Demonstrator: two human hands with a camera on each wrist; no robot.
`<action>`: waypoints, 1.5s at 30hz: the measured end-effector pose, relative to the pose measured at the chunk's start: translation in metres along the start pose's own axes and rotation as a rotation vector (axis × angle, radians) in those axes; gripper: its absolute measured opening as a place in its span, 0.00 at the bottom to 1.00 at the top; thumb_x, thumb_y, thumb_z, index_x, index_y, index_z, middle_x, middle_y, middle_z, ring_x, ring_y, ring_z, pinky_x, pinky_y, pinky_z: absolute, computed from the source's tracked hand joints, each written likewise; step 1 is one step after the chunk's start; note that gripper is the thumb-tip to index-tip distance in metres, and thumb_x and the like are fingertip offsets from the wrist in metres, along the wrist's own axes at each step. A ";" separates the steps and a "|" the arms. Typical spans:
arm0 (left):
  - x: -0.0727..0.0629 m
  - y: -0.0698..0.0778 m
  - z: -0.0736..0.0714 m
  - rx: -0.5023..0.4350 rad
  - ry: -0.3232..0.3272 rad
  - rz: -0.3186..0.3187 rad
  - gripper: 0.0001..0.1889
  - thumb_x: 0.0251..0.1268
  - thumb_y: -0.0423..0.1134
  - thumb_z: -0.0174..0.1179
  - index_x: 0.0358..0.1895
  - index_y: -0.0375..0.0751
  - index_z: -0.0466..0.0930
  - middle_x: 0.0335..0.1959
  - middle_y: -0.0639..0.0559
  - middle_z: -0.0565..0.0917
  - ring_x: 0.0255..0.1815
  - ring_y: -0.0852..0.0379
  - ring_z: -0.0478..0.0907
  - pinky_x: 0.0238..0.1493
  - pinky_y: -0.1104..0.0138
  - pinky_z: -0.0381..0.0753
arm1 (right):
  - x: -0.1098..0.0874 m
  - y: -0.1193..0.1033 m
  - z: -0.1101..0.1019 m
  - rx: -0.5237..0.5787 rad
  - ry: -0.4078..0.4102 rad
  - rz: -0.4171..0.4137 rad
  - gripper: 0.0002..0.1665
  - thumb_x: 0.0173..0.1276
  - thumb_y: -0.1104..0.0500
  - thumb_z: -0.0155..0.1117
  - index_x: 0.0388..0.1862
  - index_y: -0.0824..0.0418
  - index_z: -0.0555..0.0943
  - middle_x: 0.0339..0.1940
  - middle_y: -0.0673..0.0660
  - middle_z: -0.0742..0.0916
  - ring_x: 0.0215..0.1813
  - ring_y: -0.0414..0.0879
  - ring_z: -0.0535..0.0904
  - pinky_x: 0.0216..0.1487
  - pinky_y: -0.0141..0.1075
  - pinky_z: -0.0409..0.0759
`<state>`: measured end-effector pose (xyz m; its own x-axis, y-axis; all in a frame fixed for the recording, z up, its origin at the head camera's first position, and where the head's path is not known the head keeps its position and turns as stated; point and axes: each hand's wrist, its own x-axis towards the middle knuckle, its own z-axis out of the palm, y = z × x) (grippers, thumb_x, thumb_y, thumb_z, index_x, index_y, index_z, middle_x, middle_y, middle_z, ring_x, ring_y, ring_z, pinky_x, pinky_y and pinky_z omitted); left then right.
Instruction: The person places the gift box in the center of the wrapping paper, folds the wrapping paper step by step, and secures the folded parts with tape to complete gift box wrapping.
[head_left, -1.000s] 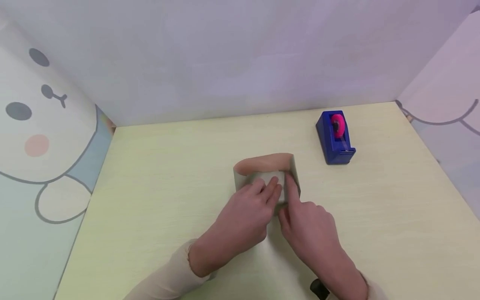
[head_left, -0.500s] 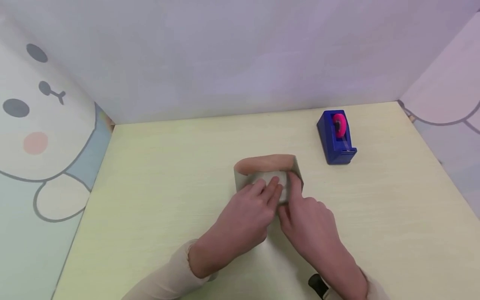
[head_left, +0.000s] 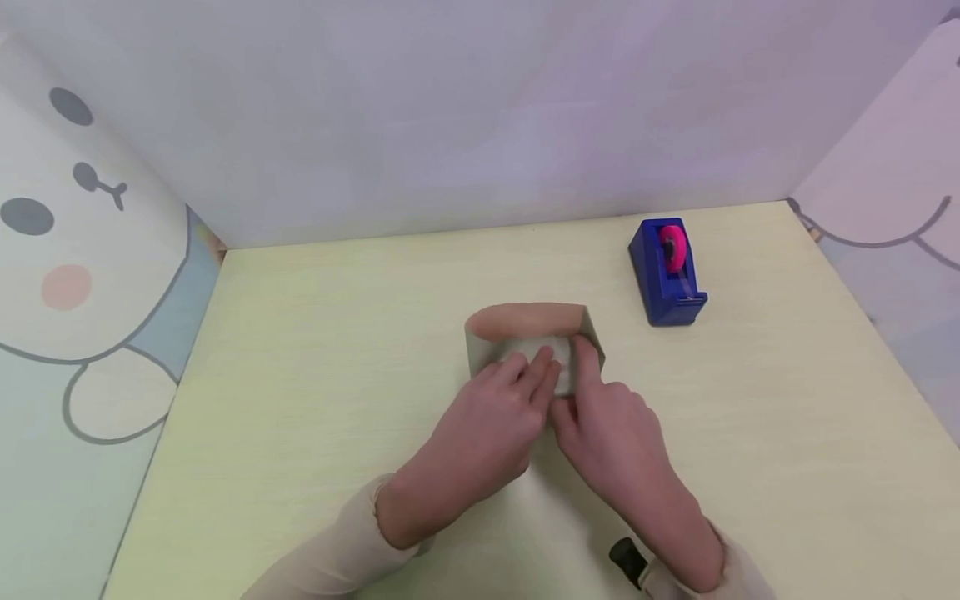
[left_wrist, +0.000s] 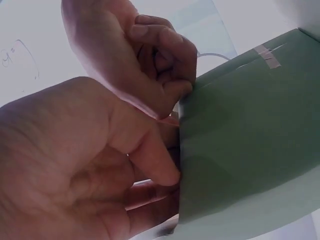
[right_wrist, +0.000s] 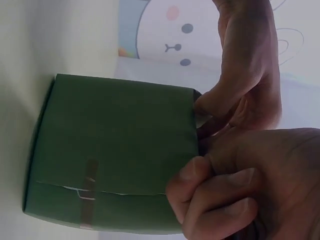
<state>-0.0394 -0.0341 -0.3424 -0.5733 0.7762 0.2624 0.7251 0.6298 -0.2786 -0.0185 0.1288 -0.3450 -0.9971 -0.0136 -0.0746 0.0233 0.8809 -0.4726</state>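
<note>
Green wrapping paper stands as a tube around a box, whose pale flat top shows recessed inside the open end in the head view. A strip of tape crosses the paper's seam. My left hand reaches into the opening, fingertips over the pale top; its thumb meets the near paper edge. My right hand pinches the paper at the near right corner, index finger inside along the right wall. Its other fingers are curled. The fingertips inside are partly hidden.
A blue tape dispenser with a pink roll stands at the back right of the pale table. A black knob-like piece shows beside my right wrist. Walls with cartoon faces border the table.
Both hands stay at the open end with little movement. My right thumb and hand shift slightly up in the head view. The whole head view moves a little too.
</note>
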 end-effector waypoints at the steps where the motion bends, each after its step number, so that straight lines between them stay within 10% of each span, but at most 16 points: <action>1: 0.001 0.000 0.000 -0.002 -0.002 -0.003 0.25 0.61 0.37 0.63 0.63 0.41 0.85 0.64 0.49 0.86 0.42 0.55 0.75 0.38 0.72 0.73 | 0.000 0.000 0.001 0.006 0.008 -0.004 0.42 0.67 0.61 0.58 0.79 0.65 0.59 0.11 0.51 0.72 0.13 0.45 0.65 0.16 0.38 0.60; 23: 0.001 0.003 -0.003 -0.047 -0.052 -0.007 0.32 0.56 0.37 0.66 0.69 0.39 0.79 0.68 0.47 0.83 0.43 0.55 0.74 0.44 0.72 0.74 | -0.022 0.008 0.015 -0.194 0.105 -0.076 0.47 0.69 0.61 0.60 0.85 0.53 0.58 0.09 0.48 0.66 0.13 0.42 0.56 0.15 0.34 0.52; 29: 0.002 0.002 -0.004 -0.015 -0.059 0.007 0.32 0.54 0.36 0.65 0.68 0.40 0.81 0.67 0.47 0.84 0.45 0.55 0.77 0.43 0.72 0.75 | -0.035 0.012 0.009 -0.168 0.228 -0.057 0.48 0.66 0.64 0.62 0.83 0.40 0.62 0.44 0.59 0.84 0.15 0.44 0.62 0.14 0.33 0.56; 33: 0.001 0.001 -0.006 -0.010 -0.067 0.007 0.32 0.55 0.37 0.65 0.68 0.40 0.81 0.67 0.47 0.83 0.46 0.55 0.77 0.44 0.73 0.76 | -0.029 0.017 0.011 -0.185 0.208 -0.122 0.45 0.66 0.64 0.62 0.82 0.50 0.65 0.78 0.64 0.72 0.33 0.54 0.80 0.16 0.37 0.66; 38: 0.001 0.000 -0.006 -0.019 -0.073 0.009 0.31 0.56 0.37 0.65 0.68 0.40 0.81 0.67 0.47 0.84 0.47 0.54 0.77 0.44 0.72 0.76 | -0.019 0.020 0.010 -0.224 0.223 -0.228 0.41 0.65 0.64 0.64 0.79 0.66 0.68 0.80 0.62 0.72 0.56 0.62 0.79 0.31 0.46 0.84; 45: 0.000 0.002 -0.004 -0.031 -0.038 -0.007 0.30 0.56 0.36 0.66 0.66 0.39 0.82 0.66 0.47 0.85 0.44 0.55 0.77 0.42 0.72 0.75 | -0.015 0.016 0.003 -0.123 0.447 -0.380 0.45 0.61 0.68 0.60 0.81 0.68 0.64 0.79 0.64 0.74 0.63 0.68 0.73 0.54 0.51 0.82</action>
<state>-0.0365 -0.0331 -0.3388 -0.5918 0.7730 0.2287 0.7324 0.6341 -0.2479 -0.0024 0.1417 -0.3542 -0.8683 -0.1613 0.4691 -0.3224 0.9022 -0.2865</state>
